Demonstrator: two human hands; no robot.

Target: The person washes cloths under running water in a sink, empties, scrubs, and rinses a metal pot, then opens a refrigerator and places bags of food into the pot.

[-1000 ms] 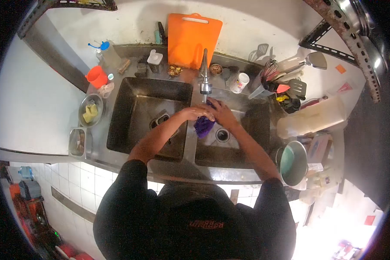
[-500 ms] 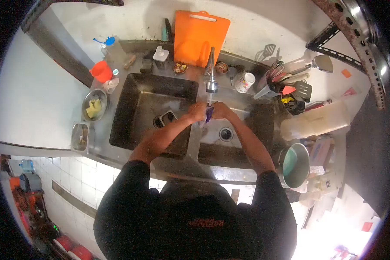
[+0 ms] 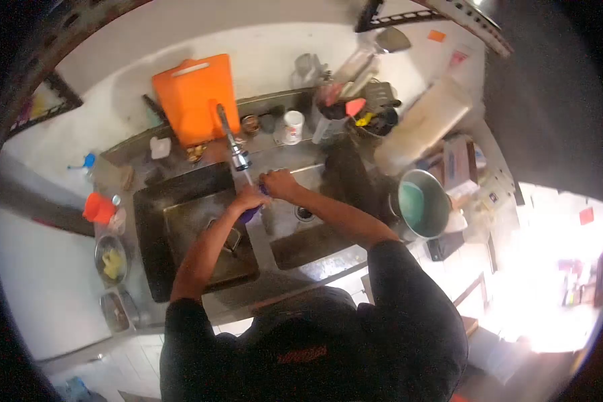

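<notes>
A soft purple piece (image 3: 249, 215), perhaps a cloth, is held between my two hands under the faucet (image 3: 240, 157). My left hand (image 3: 251, 198) is closed on it, and part of the purple hangs below the fingers. My right hand (image 3: 281, 184) is curled against its other end; its fingertips are partly hidden. A thin stream of water falls from the spout onto the hands. Both hands are over the divider between the left sink basin (image 3: 155, 268) and the right sink basin (image 3: 301, 251). A metal container (image 3: 231, 240) lies in the left basin.
An orange cutting board (image 3: 197, 100) leans on the back wall. White cup (image 3: 292, 127), utensil holder (image 3: 328, 124) and metal pot (image 3: 423, 204) stand to the right. On the left are a red cup (image 3: 99, 208) and a bowl with yellow pieces (image 3: 112, 261).
The view has turned to the right, so the sink and counter sit further left. Both hands stay together by the water stream; the purple piece now shows below my left hand.
</notes>
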